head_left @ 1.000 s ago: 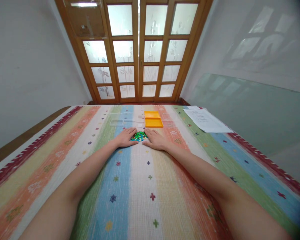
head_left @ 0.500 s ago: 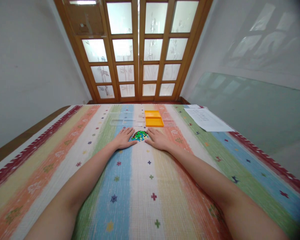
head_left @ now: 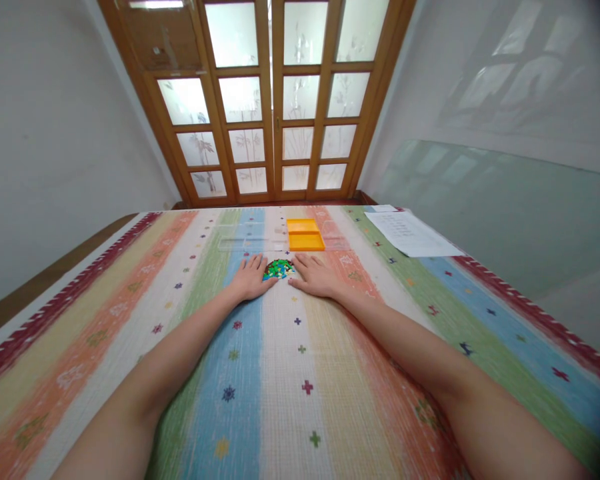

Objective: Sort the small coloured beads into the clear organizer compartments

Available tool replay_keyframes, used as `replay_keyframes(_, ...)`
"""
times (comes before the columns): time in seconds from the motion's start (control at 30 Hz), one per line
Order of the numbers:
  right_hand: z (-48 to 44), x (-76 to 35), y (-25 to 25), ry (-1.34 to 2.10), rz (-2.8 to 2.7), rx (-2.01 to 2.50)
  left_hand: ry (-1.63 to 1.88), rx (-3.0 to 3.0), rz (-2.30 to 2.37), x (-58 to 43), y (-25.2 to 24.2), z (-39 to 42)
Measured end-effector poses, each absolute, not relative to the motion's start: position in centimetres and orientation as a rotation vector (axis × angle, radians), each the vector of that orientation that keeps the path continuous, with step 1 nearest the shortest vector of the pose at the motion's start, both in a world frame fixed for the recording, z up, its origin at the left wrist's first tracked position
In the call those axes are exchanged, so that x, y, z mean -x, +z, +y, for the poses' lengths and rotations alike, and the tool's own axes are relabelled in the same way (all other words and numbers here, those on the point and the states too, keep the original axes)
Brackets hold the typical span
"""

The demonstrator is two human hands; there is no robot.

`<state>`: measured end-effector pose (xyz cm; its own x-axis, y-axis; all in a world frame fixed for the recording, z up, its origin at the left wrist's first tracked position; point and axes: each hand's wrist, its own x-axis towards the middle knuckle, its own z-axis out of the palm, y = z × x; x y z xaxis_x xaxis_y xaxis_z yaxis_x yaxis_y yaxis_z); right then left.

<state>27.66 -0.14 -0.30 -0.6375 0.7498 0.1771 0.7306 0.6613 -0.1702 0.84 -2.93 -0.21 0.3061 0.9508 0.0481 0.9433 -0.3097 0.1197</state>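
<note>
A small heap of tiny coloured pieces (head_left: 279, 269), mostly green with blue, dark red, white and yellow among them, lies on the striped tablecloth. They are too small for me to tell their exact kind. My left hand (head_left: 253, 277) rests flat at the heap's left side, fingers stretched forward and thumb along its near edge. On the other side my right hand (head_left: 313, 275) lies palm down, fingers extended and thumb pointing inward. Both hands flank the heap and hold nothing. Just beyond it sits an open orange box (head_left: 306, 241) with two shallow halves.
Clear plastic trays (head_left: 240, 245) lie left of the orange box, and another clear piece (head_left: 336, 241) lies on its right. Printed paper sheets (head_left: 410, 235) rest at the table's far right. The striped tablecloth (head_left: 280, 400) covers the table; a wooden glazed door (head_left: 275, 133) stands behind.
The view has shifted slightly. Both hands stay flat beside the heap, with the left thumb a little further along its near edge.
</note>
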Motion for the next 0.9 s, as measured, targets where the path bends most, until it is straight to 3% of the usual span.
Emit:
replay_keyframes(0.17,-0.2,-27.3,0.2,0.152,-2.491,1.115,0.274,-2.495,1.864,-1.4,-0.3,-2.9)
replay_keyframes(0.47,-0.4,-26.5,0.7,0.273,-2.406,1.068,0.646,-2.547,1.505,0.1,0.4,-2.3)
replay_keyframes(0.9,0.1,-25.0,1.0,0.256,-2.429,1.014,0.724,-2.57,1.416,0.0,0.7,-2.3)
